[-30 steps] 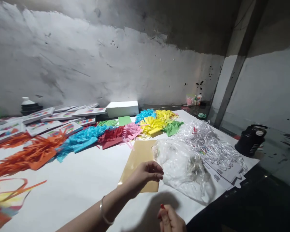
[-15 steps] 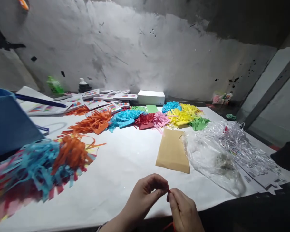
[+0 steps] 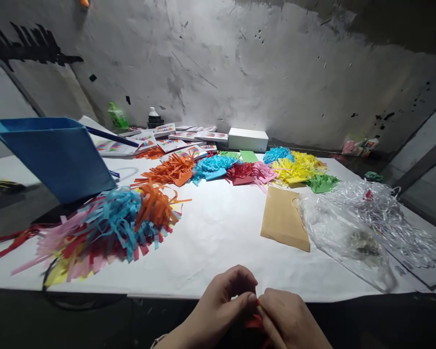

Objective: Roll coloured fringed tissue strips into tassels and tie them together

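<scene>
My left hand (image 3: 220,308) and my right hand (image 3: 290,322) meet at the bottom centre, just in front of the table's near edge. Both pinch a small red paper piece (image 3: 253,321) between their fingertips; most of it is hidden by the fingers. On the white-covered table (image 3: 218,232) ahead lie a tan paper envelope (image 3: 283,220) and a clear plastic bag (image 3: 343,240) to the right of it.
A mixed heap of fringed paper strips (image 3: 109,228) lies at left, beside a blue paper bag (image 3: 58,157). Orange, blue, red, pink, yellow and green fringed piles (image 3: 240,169) run along the back, with a white box (image 3: 247,139), flat printed cards (image 3: 174,138) and shredded clear strips (image 3: 378,208) at right.
My left hand drew back from the plastic bag and joined my right hand on the red piece. The view swung left and down, bringing in the blue bag and mixed heap.
</scene>
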Action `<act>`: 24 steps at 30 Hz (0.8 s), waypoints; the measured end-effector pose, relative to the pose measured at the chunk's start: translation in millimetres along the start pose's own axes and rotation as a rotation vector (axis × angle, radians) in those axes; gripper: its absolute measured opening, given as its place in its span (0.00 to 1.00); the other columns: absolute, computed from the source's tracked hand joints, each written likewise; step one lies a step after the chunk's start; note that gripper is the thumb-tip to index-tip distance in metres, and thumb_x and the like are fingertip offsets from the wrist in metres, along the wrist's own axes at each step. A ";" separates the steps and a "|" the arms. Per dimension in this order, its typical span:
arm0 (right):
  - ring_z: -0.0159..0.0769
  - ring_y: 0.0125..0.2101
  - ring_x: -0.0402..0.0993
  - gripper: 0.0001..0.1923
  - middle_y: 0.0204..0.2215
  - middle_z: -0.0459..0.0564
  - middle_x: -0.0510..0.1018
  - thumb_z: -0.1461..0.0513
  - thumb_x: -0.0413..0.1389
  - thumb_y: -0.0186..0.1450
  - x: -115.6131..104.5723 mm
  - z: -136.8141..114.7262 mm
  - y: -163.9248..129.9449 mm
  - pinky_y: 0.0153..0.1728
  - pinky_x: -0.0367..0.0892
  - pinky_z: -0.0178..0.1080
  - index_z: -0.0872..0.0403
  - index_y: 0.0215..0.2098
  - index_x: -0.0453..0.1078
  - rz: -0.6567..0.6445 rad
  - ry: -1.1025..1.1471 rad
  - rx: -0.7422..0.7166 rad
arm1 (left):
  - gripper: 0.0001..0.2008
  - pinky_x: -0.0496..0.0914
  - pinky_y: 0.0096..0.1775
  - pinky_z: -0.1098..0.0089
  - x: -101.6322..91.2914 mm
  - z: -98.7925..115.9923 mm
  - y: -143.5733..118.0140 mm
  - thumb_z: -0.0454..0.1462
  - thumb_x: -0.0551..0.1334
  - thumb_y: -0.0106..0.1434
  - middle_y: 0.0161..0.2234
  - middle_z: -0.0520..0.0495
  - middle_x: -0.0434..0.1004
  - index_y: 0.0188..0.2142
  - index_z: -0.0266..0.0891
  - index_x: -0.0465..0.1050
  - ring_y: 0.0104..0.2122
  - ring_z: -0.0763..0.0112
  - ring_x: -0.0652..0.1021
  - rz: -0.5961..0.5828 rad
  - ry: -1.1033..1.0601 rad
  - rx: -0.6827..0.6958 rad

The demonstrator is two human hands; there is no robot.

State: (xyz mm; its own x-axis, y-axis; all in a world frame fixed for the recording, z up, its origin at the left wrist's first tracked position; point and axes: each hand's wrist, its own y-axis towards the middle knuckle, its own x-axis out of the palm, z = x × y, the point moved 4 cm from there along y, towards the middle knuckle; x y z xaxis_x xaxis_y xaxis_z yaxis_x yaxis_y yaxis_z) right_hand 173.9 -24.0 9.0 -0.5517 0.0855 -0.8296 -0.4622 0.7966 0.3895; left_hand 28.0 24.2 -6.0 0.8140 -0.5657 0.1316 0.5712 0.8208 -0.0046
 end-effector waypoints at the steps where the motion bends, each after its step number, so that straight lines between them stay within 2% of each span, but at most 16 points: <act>1: 0.28 0.23 0.72 0.19 0.23 0.42 0.73 0.56 0.40 0.77 1.3 -1.7 -0.7 0.25 0.62 0.31 0.50 0.30 0.62 0.023 -0.030 -0.005 | 0.10 0.68 0.35 0.71 -0.6 -0.3 -2.3 0.42 0.66 0.63 0.30 0.49 0.74 0.35 0.38 0.71 0.31 0.69 0.73 -0.003 0.029 0.001; 3: 0.28 0.22 0.72 0.20 0.22 0.42 0.73 0.56 0.39 0.77 4.8 -3.2 -3.0 0.24 0.62 0.31 0.50 0.29 0.62 0.048 -0.035 0.023 | 0.07 0.68 0.35 0.70 -1.8 -0.8 -6.1 0.40 0.64 0.64 0.31 0.48 0.75 0.36 0.37 0.71 0.32 0.68 0.74 0.002 0.104 0.016; 7: 0.28 0.25 0.73 0.19 0.26 0.42 0.74 0.56 0.39 0.77 13.8 -1.1 -8.5 0.26 0.63 0.30 0.50 0.33 0.65 0.022 0.146 0.148 | 0.05 0.68 0.34 0.71 -2.9 -1.7 -11.2 0.37 0.62 0.64 0.31 0.48 0.75 0.36 0.37 0.72 0.31 0.69 0.73 0.019 0.204 0.087; 11: 0.29 0.26 0.72 0.16 0.26 0.43 0.74 0.58 0.41 0.76 22.0 -0.2 -14.6 0.28 0.63 0.30 0.50 0.34 0.66 0.067 0.181 0.137 | 0.04 0.69 0.34 0.71 -3.8 -3.2 -14.0 0.37 0.62 0.63 0.31 0.47 0.77 0.36 0.37 0.72 0.31 0.69 0.74 0.044 0.201 0.109; 15: 0.29 0.28 0.73 0.13 0.28 0.43 0.75 0.59 0.44 0.75 35.3 3.2 -20.1 0.30 0.63 0.31 0.50 0.36 0.67 0.038 0.240 0.193 | 0.03 0.70 0.35 0.71 -5.0 -3.7 -16.5 0.36 0.63 0.62 0.31 0.48 0.79 0.35 0.37 0.73 0.30 0.69 0.78 0.048 0.097 0.027; 20: 0.30 0.32 0.75 0.13 0.31 0.44 0.77 0.59 0.44 0.75 44.8 3.6 -22.0 0.34 0.65 0.31 0.50 0.38 0.68 0.047 0.310 0.220 | 0.02 0.70 0.34 0.72 -10.8 -4.8 -18.7 0.34 0.66 0.57 0.28 0.49 0.79 0.31 0.36 0.76 0.30 0.69 0.77 0.129 0.085 -0.028; 24: 0.30 0.31 0.76 0.13 0.31 0.43 0.78 0.59 0.44 0.75 48.0 5.6 -21.8 0.33 0.65 0.30 0.49 0.38 0.69 0.027 0.339 0.242 | 0.05 0.72 0.35 0.70 -13.0 -12.4 -18.2 0.35 0.67 0.56 0.29 0.49 0.81 0.33 0.37 0.76 0.30 0.68 0.79 0.132 -0.030 -0.105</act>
State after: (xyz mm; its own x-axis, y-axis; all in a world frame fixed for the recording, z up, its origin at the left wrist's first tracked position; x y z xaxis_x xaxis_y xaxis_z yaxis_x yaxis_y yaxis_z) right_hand 161.4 -33.9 -41.6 -0.7774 -0.0608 -0.6260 -0.2897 0.9181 0.2706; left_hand 8.3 15.6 -19.9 0.8800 -0.4499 0.1524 0.4689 0.8740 -0.1275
